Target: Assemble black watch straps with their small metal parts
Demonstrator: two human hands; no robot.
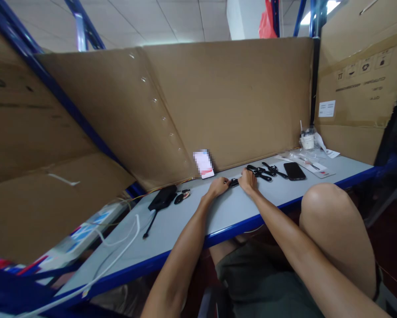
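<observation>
My left hand (218, 186) and my right hand (247, 180) rest close together on the grey table (185, 221), both with fingers closed round a small black part (233, 182) held between them. Just right of my right hand lie several more black parts (262, 172). A black phone (294, 171) lies flat further right. My raised knee (320, 198) sits at the table's front edge.
A cardboard wall (218, 101) backs the table. A black pouch (163, 198) and a small dark object (182, 195) lie at the left, with white cables (119, 240). A white cup (307, 140), plastic bags and papers (309, 161) lie at the far right. A large cardboard box (360, 79) stands right.
</observation>
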